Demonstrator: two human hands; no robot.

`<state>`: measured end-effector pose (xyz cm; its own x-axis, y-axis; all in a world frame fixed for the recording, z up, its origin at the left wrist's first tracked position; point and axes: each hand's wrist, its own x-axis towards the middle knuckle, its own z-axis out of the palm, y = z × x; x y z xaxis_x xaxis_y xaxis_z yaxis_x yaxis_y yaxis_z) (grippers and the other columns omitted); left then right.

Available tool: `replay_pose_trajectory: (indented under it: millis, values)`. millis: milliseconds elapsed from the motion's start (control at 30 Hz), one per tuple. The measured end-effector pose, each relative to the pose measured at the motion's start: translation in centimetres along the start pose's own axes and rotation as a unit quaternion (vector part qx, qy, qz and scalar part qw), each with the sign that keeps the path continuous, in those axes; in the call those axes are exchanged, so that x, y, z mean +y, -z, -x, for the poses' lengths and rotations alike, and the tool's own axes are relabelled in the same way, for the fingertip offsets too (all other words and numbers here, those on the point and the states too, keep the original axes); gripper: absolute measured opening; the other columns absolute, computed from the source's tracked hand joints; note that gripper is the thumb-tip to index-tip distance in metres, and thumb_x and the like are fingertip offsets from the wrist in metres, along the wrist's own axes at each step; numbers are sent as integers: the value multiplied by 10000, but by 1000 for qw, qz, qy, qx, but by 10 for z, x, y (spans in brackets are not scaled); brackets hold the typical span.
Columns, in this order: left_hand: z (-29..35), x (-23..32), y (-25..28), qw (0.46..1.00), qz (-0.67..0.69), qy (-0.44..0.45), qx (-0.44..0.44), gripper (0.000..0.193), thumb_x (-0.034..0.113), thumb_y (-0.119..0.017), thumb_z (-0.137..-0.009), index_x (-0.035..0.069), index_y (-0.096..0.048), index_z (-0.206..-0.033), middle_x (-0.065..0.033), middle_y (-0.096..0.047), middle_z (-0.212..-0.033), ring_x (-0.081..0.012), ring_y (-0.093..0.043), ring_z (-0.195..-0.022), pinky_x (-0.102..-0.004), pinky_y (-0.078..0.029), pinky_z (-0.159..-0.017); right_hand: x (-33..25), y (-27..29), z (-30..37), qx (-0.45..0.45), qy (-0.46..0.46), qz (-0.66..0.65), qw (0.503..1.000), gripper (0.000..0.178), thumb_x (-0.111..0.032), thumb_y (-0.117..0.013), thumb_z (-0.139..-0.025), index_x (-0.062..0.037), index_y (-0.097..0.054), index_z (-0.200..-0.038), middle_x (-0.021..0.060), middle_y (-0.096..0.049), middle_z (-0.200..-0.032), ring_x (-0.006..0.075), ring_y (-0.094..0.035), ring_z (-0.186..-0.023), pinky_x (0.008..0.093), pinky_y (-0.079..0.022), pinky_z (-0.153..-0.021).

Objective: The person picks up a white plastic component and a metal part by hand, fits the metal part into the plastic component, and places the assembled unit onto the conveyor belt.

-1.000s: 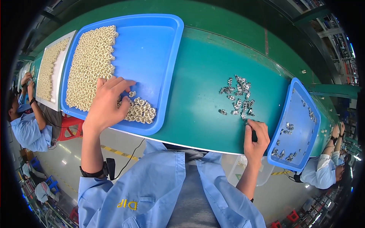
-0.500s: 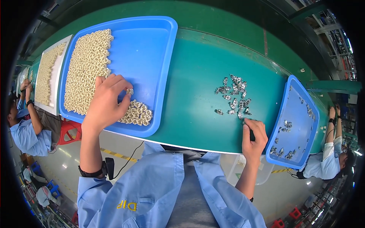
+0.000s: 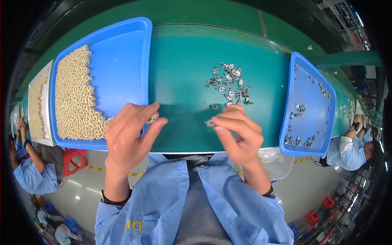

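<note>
My left hand [image 3: 124, 141] is over the near right corner of the large blue tray [image 3: 119, 69], its thumb and fingers closed around a small cream ring-shaped part [image 3: 153, 118], which the fingers partly cover. Rows of similar cream parts [image 3: 75, 94] fill the left side of that tray. Between thumb and forefinger, my right hand [image 3: 243, 139] pinches a small shiny metal clip [image 3: 210, 123] above the green tabletop [image 3: 179, 81]. Just beyond that hand lies a loose heap of metal clips [image 3: 232, 73]. The two held pieces are apart, facing each other across a gap.
A smaller blue tray [image 3: 307, 83] with scattered metal clips stands at the right. Left of the large tray is a white tray [image 3: 48, 102] of cream parts. Co-workers sit at both ends of the table. A red stool [image 3: 73, 161] and a clear bin [image 3: 279, 165] are below the near edge.
My left hand has moved right from above the cream parts, carrying one. The right hand has drawn a metal clip left, away from the heap. The view has shifted slightly.
</note>
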<state>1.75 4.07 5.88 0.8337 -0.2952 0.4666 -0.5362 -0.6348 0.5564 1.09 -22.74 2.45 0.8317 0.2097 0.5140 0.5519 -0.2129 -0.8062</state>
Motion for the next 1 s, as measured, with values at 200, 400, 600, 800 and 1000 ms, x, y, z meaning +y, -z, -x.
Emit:
replay_pose_trajectory:
  millis: [200,400,600,800,1000]
  values:
    - [0,14,-17,998,36,-45,31,368,75,-916,-733,-28,-692,-1006,-122,-697,-808,-245,-638,-661,-317,-463,-545,-22,-35,-12,29,-14,-135,990,203,87,-698,-898,55,-728,-1097,180,-728,-998,262,-696,-832,395,-548,-780]
    - [1,20,-22,988,97,-91,72,363,16,-884,-721,-32,-701,-1030,-127,-699,-814,-266,-646,-694,-338,-493,-578,-32,-37,-13,48,73,-108,990,202,81,-704,-896,49,-727,-1094,185,-720,-1050,284,-713,-843,411,-565,-742]
    - [3,24,-25,988,73,-100,96,428,8,-846,-699,-54,-712,-1100,-122,-683,-808,-275,-614,-717,-363,-473,-617,-43,-37,-17,52,75,-69,993,241,65,-748,-815,31,-746,-1054,155,-728,-996,289,-721,-846,403,-562,-738]
    - [7,25,-28,989,19,-111,97,547,11,-762,-774,-106,-656,-1298,-130,-654,-844,-266,-554,-771,-391,-431,-695,-48,-37,-19,32,74,-68,994,184,64,-681,-912,43,-716,-1092,205,-739,-1044,323,-760,-929,469,-599,-819]
    - [9,27,-40,990,74,-65,105,608,-45,-723,-751,-74,-650,-1354,-115,-652,-909,-267,-571,-782,-379,-472,-706,-39,-41,-11,55,25,-91,994,189,65,-650,-933,67,-699,-1115,239,-742,-1071,340,-761,-955,496,-594,-901]
